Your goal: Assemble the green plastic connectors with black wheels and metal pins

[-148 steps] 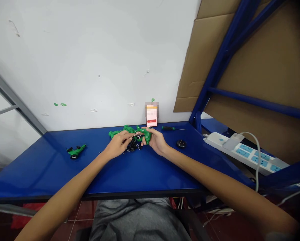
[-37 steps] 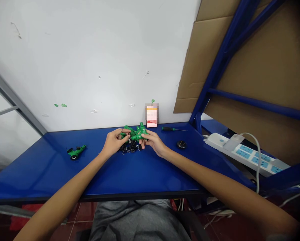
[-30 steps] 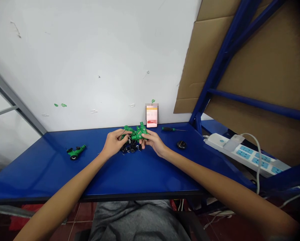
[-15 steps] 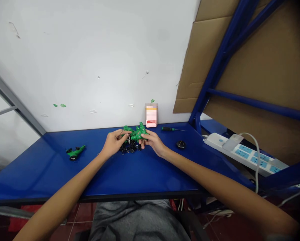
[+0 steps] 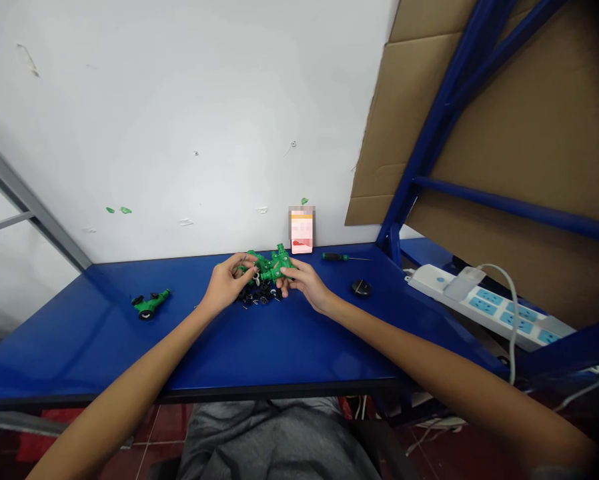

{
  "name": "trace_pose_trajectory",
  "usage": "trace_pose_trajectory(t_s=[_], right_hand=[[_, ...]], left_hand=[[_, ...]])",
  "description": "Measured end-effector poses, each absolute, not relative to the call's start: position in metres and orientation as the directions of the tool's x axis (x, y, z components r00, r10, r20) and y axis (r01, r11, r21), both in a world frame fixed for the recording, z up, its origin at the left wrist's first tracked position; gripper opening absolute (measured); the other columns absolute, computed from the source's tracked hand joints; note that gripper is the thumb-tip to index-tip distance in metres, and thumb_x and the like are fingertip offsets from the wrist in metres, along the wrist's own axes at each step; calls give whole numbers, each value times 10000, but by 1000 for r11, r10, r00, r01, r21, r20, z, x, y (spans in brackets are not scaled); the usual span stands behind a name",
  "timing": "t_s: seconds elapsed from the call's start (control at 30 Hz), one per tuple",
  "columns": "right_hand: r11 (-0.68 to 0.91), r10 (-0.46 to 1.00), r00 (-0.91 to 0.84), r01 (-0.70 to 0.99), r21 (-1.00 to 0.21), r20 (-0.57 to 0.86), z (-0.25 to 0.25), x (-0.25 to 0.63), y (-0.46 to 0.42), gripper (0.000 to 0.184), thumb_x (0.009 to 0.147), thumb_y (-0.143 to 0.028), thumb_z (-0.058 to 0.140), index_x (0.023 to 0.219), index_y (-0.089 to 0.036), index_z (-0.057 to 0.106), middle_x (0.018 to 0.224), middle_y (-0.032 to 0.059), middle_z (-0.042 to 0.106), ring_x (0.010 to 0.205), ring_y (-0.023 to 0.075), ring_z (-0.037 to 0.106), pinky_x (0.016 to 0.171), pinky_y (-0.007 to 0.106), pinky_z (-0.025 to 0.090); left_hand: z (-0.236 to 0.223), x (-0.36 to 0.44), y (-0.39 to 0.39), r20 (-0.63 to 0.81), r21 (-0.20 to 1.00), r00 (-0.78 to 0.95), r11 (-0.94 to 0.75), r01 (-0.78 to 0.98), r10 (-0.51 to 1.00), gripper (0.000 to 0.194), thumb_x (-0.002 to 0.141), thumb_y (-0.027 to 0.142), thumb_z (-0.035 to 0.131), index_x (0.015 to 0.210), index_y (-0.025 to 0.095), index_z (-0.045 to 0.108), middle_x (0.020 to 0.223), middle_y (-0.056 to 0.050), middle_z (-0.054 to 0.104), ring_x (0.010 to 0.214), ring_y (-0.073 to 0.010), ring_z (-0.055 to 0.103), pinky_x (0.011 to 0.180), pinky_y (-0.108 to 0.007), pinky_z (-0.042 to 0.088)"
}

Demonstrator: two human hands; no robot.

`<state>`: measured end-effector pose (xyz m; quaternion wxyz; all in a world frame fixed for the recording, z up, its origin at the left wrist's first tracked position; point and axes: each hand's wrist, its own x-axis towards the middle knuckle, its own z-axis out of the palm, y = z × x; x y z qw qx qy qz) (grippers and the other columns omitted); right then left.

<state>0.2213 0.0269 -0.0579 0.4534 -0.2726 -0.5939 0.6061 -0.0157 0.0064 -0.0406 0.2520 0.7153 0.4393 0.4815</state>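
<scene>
A blue worktop (image 5: 79, 347) runs along a white wall (image 5: 179, 120) flecked with green marks. Near the wall lies a black-and-green-handled screwdriver (image 5: 332, 257), its thin shaft pointing right, with a round black disc (image 5: 361, 287) nearer the front edge. A blurred card (image 5: 301, 230) stands at the wall. Further right, a white power strip (image 5: 484, 308) with blue sockets sits below a blue steel frame (image 5: 509, 208) backed by brown cardboard (image 5: 459, 147).

1. Straight beyond the left hand (image 5: 226, 283) and right hand (image 5: 305, 285), we face a scuffed white wall (image 5: 179, 113) flecked with green.
2. Under the hands, we see a glossy blue table (image 5: 299, 353).
3. To their right, we see brown cardboard (image 5: 409, 113) behind a blue steel frame (image 5: 442, 127).
4. To their left, a grey metal strut (image 5: 27, 193) slants downward.
5. Below them, past the table edge, we see red floor tiles (image 5: 167, 427).
</scene>
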Motion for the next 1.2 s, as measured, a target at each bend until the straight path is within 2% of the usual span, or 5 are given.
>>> trace_pose_trajectory(t_s=[0.1,0.23,0.5,1.07,1.2], right_hand=[[119,870,-447,-222,-968,210,-58,221,27,292,880,-456,746,959,-187,662,745,28,740,546,162,649,614,322,512],[122,870,-447,-210,-970,206,-58,221,27,295,879,-461,752,959,-192,662,745,24,737,552,161,651,626,324,518],[117,873,-443,-212,-970,202,-56,221,25,306,863,-463,757,947,-186,657,740,24,735,546,158,650,613,316,506],[116,876,-440,-208,-971,199,-56,221,25,318,857,-473,767,941,-190,652,743,25,739,546,156,648,617,314,511],[119,870,-449,-213,-970,205,-58,221,26,297,878,-458,755,956,-189,656,752,25,739,552,154,648,622,313,517]], left_hand=[[-41,-16,7,478,763,161,-499,410,863,352,954,403,689,1215,183,771,933,-39,738,519,-67,317,503,-226,281],[-42,-16,8,498,737,155,-511,443,853,298,950,386,679,1113,173,809,802,-21,713,500,-77,319,490,-228,256],[-43,-16,9,496,746,148,-507,431,856,302,936,396,697,1114,175,801,896,-35,755,495,-66,334,476,-224,277],[-45,-16,10,473,771,145,-488,410,869,306,909,423,742,1070,167,794,894,-48,768,513,-74,347,484,-236,289],[-43,-16,8,459,782,150,-478,399,876,321,916,405,736,1143,179,765,896,-38,759,510,-72,316,495,-237,284]])
